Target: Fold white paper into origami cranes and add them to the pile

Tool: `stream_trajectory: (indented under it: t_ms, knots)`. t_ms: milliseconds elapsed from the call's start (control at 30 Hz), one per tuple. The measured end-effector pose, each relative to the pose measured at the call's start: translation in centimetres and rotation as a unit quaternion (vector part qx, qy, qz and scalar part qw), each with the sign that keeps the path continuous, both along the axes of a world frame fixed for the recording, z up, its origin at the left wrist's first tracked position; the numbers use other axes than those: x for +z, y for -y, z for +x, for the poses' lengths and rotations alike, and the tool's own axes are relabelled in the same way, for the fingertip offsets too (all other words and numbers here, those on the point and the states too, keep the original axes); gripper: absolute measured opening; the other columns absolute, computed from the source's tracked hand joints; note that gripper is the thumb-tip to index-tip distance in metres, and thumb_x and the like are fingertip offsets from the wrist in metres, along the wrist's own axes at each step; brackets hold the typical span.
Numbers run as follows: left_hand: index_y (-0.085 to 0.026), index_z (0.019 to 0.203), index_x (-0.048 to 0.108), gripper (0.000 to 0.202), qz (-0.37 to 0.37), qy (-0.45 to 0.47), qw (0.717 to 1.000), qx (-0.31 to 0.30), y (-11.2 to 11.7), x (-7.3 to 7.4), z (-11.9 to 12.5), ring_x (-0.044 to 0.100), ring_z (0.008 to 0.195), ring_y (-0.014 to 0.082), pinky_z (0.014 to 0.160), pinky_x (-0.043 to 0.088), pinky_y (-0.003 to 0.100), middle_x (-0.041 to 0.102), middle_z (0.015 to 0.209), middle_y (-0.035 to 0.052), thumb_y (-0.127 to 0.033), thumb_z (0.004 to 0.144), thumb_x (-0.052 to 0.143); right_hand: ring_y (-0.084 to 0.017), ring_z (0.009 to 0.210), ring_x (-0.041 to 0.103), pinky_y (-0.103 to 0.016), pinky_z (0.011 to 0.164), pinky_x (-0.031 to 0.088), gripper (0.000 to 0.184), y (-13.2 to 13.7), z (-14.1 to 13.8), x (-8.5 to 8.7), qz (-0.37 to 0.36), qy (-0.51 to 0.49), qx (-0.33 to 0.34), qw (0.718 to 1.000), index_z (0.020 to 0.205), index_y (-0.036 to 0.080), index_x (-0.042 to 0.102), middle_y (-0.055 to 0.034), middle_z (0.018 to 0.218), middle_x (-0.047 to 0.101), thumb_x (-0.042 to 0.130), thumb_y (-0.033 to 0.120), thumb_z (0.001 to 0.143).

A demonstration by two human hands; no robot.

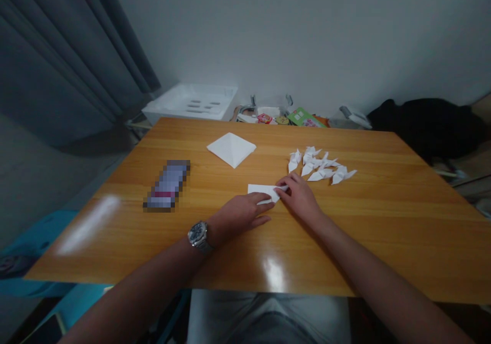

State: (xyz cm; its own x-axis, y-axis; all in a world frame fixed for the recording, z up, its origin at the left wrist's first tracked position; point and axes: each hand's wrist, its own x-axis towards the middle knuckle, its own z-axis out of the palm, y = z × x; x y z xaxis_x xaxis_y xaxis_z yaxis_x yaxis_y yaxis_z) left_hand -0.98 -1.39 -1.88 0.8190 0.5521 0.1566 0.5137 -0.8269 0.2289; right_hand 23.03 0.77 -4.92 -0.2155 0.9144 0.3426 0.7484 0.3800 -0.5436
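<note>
Pressing down on a folded white paper (264,191) near the middle of the desk (368,231), both hands work close together. On the left hand (240,216), which wears a wristwatch (198,234), the fingers (264,208) lie flat and nearly straight, tips resting on the paper's near edge. On the right hand (299,197), the fingers (282,188) are curled, pinching the paper's right end. Just beyond the right hand lies a cluster of folded paper cranes (319,165). A stack of white square sheets (231,148) sits farther back.

Near table bare — paper cranes (320,166) rightward
</note>
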Motion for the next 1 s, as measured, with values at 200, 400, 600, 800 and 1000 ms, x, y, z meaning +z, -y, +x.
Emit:
stream_trajectory:
  t_ms: [200, 400, 600, 800, 1000]
  knots:
    - [-0.021, 0.141, 0.058, 0.044, -0.003, -0.013, 1.000, 0.000, 0.10, 0.45, 0.02, 0.062, 0.125, 0.0258, 0.101, 0.054, 0.037, 0.057, 0.147, 0.0097, -0.044, 0.104, 0.049, -0.025, 0.094, 0.059, -0.038, 0.086, 0.048, 0.008, 0.26, -0.32, 0.03, 0.011, 0.011, -0.005, 1.000, 0.093, 0.020, 0.067, -0.0069, 0.097, 0.062, 0.065, 0.028, 0.095]
    - [-0.019, 0.138, 0.060, 0.042, -0.011, -0.001, 1.000, 0.001, 0.28, 0.57, 0.10, 0.063, 0.122, 0.0253, 0.100, 0.055, 0.038, 0.058, 0.145, 0.0108, -0.041, 0.104, 0.050, -0.026, 0.095, 0.059, -0.039, 0.086, 0.048, 0.006, 0.23, -0.51, 0.00, 0.011, 0.021, -0.008, 1.000, 0.095, 0.021, 0.066, -0.0077, 0.099, 0.061, 0.065, 0.026, 0.094]
    - [-0.018, 0.137, 0.059, 0.041, -0.010, 0.002, 1.000, 0.005, 0.32, 0.45, 0.15, 0.064, 0.122, 0.0266, 0.099, 0.056, 0.040, 0.058, 0.145, 0.0115, -0.039, 0.103, 0.052, -0.026, 0.096, 0.059, -0.039, 0.087, 0.048, 0.008, 0.29, -0.57, 0.03, 0.015, 0.024, -0.003, 1.000, 0.096, 0.021, 0.066, -0.0079, 0.099, 0.061, 0.063, 0.029, 0.096]
    - [-0.018, 0.142, 0.054, 0.045, -0.012, -0.005, 1.000, 0.000, 0.31, 0.46, 0.13, 0.060, 0.128, 0.0266, 0.104, 0.053, 0.039, 0.057, 0.147, 0.0116, -0.040, 0.103, 0.053, -0.025, 0.095, 0.059, -0.039, 0.086, 0.048, 0.007, 0.31, -0.60, 0.10, 0.013, 0.026, -0.007, 1.000, 0.095, 0.020, 0.066, -0.0075, 0.099, 0.061, 0.064, 0.027, 0.095]
    - [-0.019, 0.146, 0.052, 0.048, -0.016, -0.015, 1.000, 0.001, 0.27, 0.34, 0.08, 0.060, 0.128, 0.0280, 0.103, 0.053, 0.041, 0.055, 0.149, 0.0119, -0.041, 0.104, 0.050, -0.026, 0.094, 0.059, -0.039, 0.085, 0.048, 0.011, 0.45, -0.69, 0.23, 0.011, 0.028, -0.012, 0.999, 0.095, 0.021, 0.066, -0.0079, 0.099, 0.061, 0.061, 0.031, 0.097]
